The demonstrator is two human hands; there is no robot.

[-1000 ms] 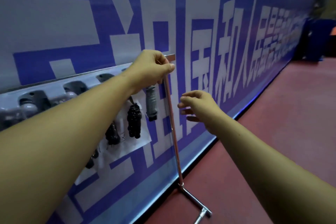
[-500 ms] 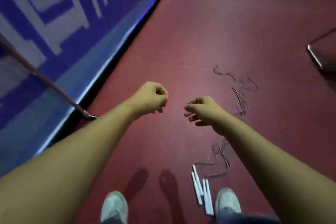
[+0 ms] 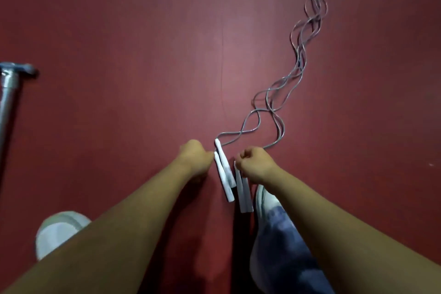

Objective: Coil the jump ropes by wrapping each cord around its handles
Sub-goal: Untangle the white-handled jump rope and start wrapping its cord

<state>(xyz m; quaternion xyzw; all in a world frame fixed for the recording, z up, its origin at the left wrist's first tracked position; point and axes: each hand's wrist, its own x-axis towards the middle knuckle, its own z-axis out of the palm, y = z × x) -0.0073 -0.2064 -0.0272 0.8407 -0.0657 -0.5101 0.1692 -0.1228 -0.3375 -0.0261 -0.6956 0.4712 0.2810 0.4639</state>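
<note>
White tapered plastic handles (image 3: 224,172) lie paired on the red floor (image 3: 119,55), grey cords (image 3: 298,59) trailing away. Right hand (image 3: 255,165) curls round one pair, apparently for pickup; left hand (image 3: 194,159), fingers curled, touches the other; grip unconfirmed.

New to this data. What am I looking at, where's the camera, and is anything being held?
There is no machine here, just a person's bare arms. One wide-angle camera worn on their head films them, looking down. The left hand and right hand reach to four white jump rope handles, which lie in two pairs on the red floor. Grey cords trail off, tangled, toward the upper right. Both hands are curled at the handles' upper ends; whether they grip them is unclear. White shoes and a metal pole at the left edge also show.
</note>
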